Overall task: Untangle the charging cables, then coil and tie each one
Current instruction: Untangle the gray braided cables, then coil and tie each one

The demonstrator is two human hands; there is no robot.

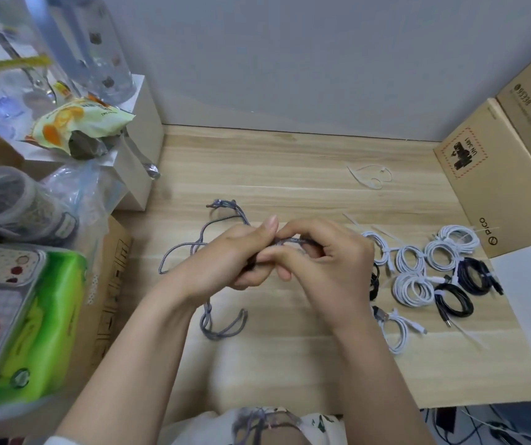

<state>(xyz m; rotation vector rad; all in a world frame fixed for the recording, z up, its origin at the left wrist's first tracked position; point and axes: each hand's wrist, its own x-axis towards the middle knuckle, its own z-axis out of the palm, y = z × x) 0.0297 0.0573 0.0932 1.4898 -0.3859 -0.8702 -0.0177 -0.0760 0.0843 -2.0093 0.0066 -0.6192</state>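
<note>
We see two bare forearms, no sleeves. At the bottom centre of the frame, a white top (318, 423) with small dark-green marks. Our nails are short and unpainted.

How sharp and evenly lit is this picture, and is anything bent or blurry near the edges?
Head view: soft, even light, with no hard glare on the pale wooden tabletop; the hands and the grey braided cable read fairly sharp; the clear plastic bottle at top left is smeared and blurred; wide-angle distortion bows the table's back edge and tilts the brown cardboard box.
</note>
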